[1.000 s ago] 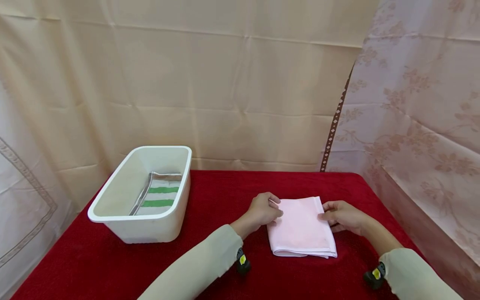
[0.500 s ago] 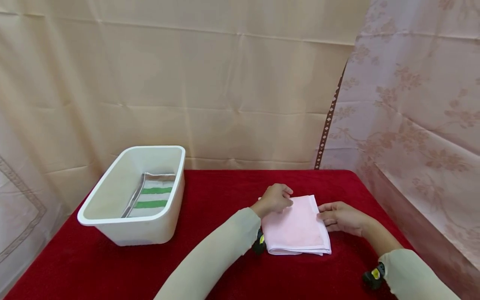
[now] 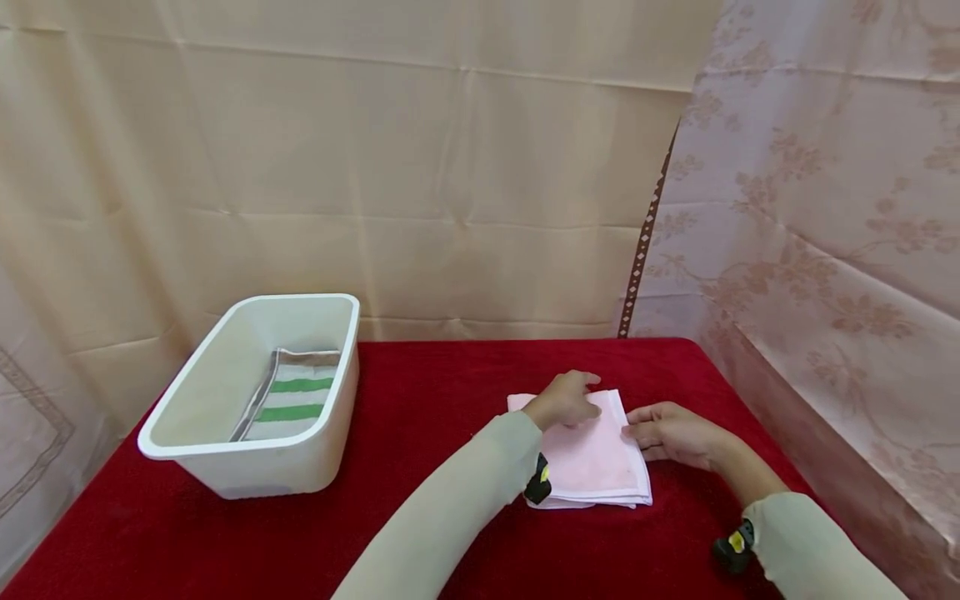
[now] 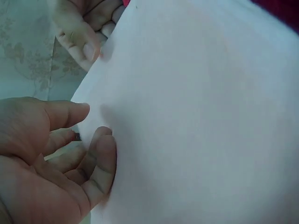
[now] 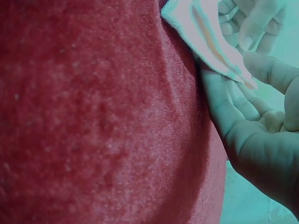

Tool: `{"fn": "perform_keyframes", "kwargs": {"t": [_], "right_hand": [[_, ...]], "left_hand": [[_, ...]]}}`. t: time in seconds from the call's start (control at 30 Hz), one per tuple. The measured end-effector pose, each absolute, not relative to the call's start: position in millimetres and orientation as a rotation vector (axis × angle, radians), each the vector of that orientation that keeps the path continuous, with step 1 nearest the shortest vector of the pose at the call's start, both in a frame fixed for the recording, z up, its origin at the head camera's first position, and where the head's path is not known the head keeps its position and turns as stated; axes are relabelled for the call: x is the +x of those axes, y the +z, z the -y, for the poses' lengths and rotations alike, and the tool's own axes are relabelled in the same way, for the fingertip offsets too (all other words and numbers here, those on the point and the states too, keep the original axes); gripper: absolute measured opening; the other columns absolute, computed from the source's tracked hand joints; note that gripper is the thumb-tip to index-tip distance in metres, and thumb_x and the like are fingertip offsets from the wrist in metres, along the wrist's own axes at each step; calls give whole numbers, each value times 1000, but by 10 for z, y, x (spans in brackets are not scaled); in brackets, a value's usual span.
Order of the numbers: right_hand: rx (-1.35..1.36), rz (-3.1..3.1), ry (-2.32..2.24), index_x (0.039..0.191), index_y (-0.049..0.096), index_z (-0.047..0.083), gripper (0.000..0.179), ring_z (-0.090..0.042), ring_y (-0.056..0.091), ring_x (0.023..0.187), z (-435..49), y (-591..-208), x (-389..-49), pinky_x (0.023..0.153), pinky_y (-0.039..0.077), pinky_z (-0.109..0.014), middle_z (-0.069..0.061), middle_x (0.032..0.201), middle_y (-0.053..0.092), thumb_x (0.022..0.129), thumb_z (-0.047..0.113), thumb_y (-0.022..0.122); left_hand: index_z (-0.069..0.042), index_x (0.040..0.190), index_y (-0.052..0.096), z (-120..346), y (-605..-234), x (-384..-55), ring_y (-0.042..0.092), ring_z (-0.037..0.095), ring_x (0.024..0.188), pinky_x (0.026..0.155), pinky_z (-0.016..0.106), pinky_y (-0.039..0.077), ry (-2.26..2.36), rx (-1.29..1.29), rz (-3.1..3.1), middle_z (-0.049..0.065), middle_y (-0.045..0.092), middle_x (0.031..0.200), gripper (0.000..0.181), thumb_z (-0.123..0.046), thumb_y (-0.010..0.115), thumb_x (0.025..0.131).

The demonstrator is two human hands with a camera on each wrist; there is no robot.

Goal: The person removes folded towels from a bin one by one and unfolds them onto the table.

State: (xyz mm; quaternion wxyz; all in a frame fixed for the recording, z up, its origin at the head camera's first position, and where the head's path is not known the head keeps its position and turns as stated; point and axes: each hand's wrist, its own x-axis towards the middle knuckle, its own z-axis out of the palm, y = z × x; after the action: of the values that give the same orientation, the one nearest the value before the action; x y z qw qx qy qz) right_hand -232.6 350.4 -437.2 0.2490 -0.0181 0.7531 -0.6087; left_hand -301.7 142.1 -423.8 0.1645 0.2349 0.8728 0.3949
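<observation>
A: Cloth, location?
B: One, pink, folded; lying on the red surface, well apart from the tub, which holds a striped towel
A: Hands?
B: Right hand: fingers pinching the cloth's right edge, thumb above; left hand: fingers loosely bent over the top, apparently grasping nothing
A: Step in hand, next requirement?
B: By judgement, squaring the fold; the next move calls for an even hold that keeps the layers together

A white rectangular tub, green-striped cloth inside, stands left of a folded pink cloth on a red-covered table.
</observation>
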Motion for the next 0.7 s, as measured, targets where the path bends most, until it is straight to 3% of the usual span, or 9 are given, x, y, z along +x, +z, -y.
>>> {"fn": "perform_keyframes", "kwargs": {"t": [0.1, 0.2, 0.37, 0.5, 0.7], "right_hand": [[-61, -2033, -1662, 122, 57, -8, 27, -20, 68, 97, -3499, -4364, -2336, 88, 59, -41, -7, 103, 70, 102, 9, 59], [-76, -1997, -1671, 123, 57, -8, 26, -21, 69, 98, -3529, -4365, -2345, 89, 59, -41, -8, 106, 70, 103, 10, 57], [-94, -1939, -1686, 139, 42, -18, 51, -24, 67, 107, -3596, -4386, -2363, 93, 57, -42, -14, 117, 69, 111, 25, 43], [-35, -1939, -1690, 143, 33, -21, 67, -26, 67, 110, -3601, -4398, -2384, 95, 56, -42, -19, 122, 67, 113, 39, 31], [35, -1933, -1713, 132, 49, -15, 55, -23, 69, 99, -3572, -4395, -2429, 89, 58, -40, -13, 108, 72, 113, 33, 31]], "left_hand": [[-8, 133, 67, -1434, -4234, -3014, 59, 12, 69, 60, 20, 51, 1088, 711, -2535, 4, 72, 103, 44, -9, 73, 90], [-6, 114, 77, -1424, -4249, -3022, 54, 11, 74, 61, 19, 46, 1068, 783, -2565, 0, 74, 95, 26, -8, 71, 89], [-7, 88, 76, -1382, -4303, -3044, 49, 10, 65, 55, 18, 39, 1069, 883, -2569, -4, 62, 69, 6, -5, 70, 88], [-8, 90, 73, -1331, -4310, -3045, 49, 8, 65, 56, 17, 40, 1064, 922, -2549, -6, 58, 68, 4, -7, 69, 90], [-8, 102, 76, -1234, -4289, -3033, 52, 8, 70, 62, 17, 44, 1143, 1008, -2486, -5, 63, 78, 11, -8, 69, 94]]}}
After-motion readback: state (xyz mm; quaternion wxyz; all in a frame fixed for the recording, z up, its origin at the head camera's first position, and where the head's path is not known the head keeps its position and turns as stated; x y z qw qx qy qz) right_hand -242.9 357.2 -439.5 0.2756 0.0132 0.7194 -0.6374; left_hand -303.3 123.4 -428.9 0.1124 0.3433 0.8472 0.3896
